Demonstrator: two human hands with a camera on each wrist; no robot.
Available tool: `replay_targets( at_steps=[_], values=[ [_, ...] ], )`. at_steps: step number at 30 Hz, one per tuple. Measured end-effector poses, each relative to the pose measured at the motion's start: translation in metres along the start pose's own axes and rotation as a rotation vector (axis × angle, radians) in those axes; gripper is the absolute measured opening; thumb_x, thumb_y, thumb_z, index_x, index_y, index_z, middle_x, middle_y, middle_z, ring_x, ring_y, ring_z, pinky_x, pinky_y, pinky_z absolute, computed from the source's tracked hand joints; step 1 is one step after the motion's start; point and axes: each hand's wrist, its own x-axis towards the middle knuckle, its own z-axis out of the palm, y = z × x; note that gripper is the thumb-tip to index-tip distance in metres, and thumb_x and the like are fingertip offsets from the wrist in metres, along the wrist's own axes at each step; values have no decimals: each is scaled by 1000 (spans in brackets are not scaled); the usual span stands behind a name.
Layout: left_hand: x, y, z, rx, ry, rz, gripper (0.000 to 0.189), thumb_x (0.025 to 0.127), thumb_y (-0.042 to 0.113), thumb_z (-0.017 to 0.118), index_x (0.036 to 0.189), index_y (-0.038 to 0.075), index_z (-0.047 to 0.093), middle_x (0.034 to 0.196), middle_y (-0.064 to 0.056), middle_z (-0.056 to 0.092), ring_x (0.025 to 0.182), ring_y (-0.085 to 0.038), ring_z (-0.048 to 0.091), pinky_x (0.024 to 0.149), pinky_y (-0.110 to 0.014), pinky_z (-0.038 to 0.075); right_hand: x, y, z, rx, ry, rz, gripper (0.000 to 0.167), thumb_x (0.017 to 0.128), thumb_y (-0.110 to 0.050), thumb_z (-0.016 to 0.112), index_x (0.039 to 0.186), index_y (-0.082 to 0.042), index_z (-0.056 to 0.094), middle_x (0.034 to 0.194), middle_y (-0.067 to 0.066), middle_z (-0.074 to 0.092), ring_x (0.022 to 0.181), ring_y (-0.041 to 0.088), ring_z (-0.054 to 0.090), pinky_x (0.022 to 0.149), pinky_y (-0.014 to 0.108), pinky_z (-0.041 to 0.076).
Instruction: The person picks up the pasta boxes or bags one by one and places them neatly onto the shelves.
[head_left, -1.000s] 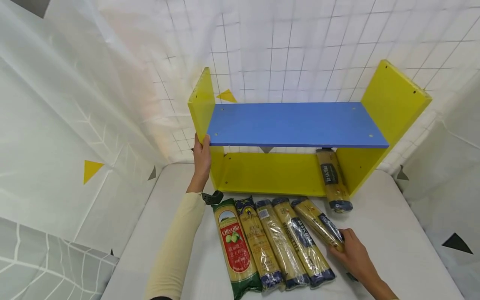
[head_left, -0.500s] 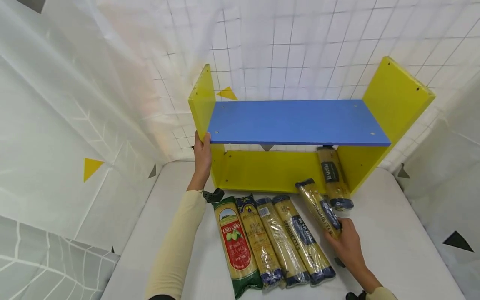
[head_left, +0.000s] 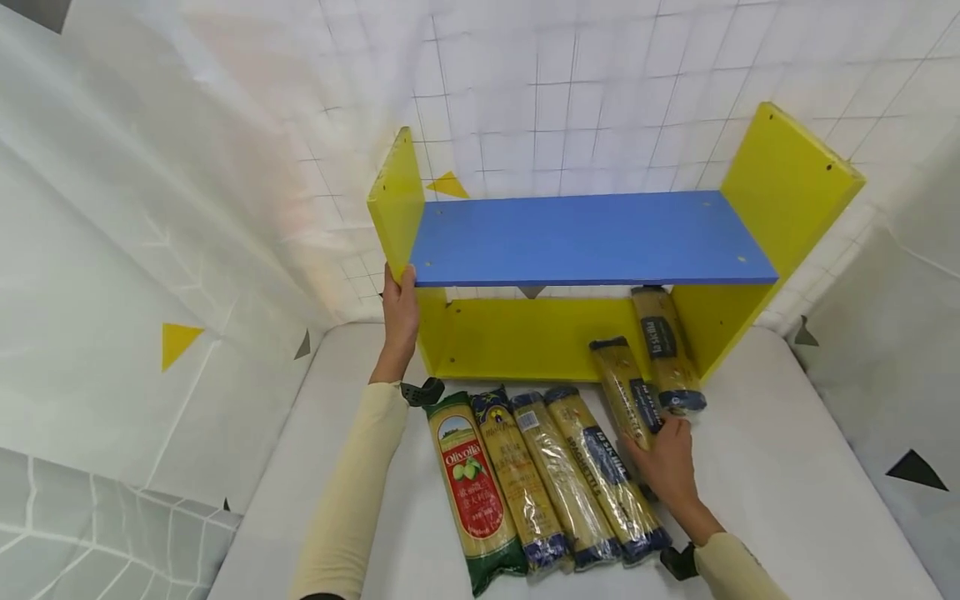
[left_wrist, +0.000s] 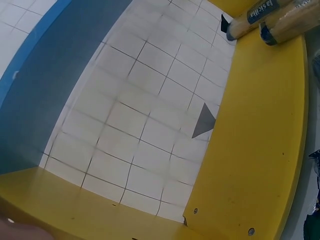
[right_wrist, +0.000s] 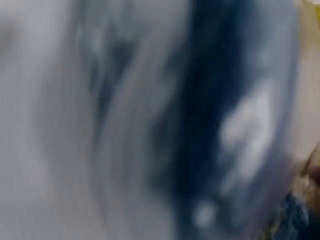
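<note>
Inspecting remotely, I record a two-tier yellow-and-blue board shelf unit [head_left: 585, 258]. A clear-wrapped golden spaghetti packet [head_left: 621, 385] slants with its far end over the yellow bottom board [head_left: 517, 342]. The left hand [head_left: 401, 317] curls round the unit's side; the right hand [head_left: 666, 467] grips the packet's near end. I judge a straight, level push best, clear of the blue-ended neighbouring packet [head_left: 662, 342]. Left-wrist view shows both far ends unobstructed; right-wrist view is too blurred to confirm grip.

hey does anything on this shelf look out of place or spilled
The rightmost long gold plastic-wrapped pasta packet, on the flat yellow bottom board, looks slightly out of place: its dark blue near end juts past the board's front edge. No spill shows.
</note>
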Motion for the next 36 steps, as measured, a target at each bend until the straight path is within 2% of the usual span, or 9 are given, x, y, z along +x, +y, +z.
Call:
replay_targets(
  at_steps=[5,9,12,16,20,23,27,33,36],
  values=[
    [0,-2,-4,-27,-21,4,47,112,41,35,150,15,35,100,5,38,95,-17,39,90,-36,32,0,3,-4,-60,-93,5,104,93,-47,71,154,17,17,148,45,31,133,60,36,104,69,40],
    [-5,-7,-4,-34,-26,23,46,111,42,36,149,15,36,103,4,40,100,-18,40,93,-38,31,-16,19,-1,-159,-139,-20,113,90,-62,67,155,16,18,143,46,42,123,60,51,91,68,49],
    [-8,-10,-4,-36,-41,39,44,112,38,37,149,14,36,108,2,43,102,-18,40,94,-38,31,-29,30,2,-159,-172,0,112,91,-64,65,154,16,19,136,43,48,110,53,60,80,60,54],
    [-8,-9,-3,-24,-44,50,43,112,38,37,148,13,37,110,1,45,100,-17,42,92,-37,33,-37,31,3,-51,-124,3,101,93,-52,69,153,15,22,131,37,51,104,40,58,78,47,48],
    [-6,-6,-2,-9,-22,52,43,112,40,37,146,13,38,106,0,44,94,-19,41,89,-38,34,-34,22,1,21,-21,-42,89,93,-36,74,150,16,29,123,34,54,98,37,56,76,43,43],
    [-5,-4,-2,-15,-18,58,44,112,39,37,148,14,39,107,0,45,96,-20,42,89,-37,34,-27,13,-1,55,28,-54,86,95,-32,73,150,17,29,124,36,54,101,42,58,79,49,46],
    [-5,-2,-1,-14,-17,48,44,112,39,37,148,14,39,106,1,45,94,-20,42,88,-36,34,-13,-2,-5,99,48,-1,85,97,-33,70,149,18,27,128,39,53,107,47,60,82,55,49],
    [-3,-1,-2,-6,1,55,42,112,39,37,144,13,40,101,1,42,87,-21,38,84,-36,32,4,-21,-3,169,65,116,84,93,-31,71,147,10,22,102,37,60,75,38,61,56,37,44],
    [-1,-1,-3,-12,5,55,43,111,41,37,144,13,40,104,1,43,91,-20,40,86,-36,33,4,-22,-3,192,35,74,95,91,-31,75,154,5,14,121,41,52,94,44,60,70,48,50]
  ],
)
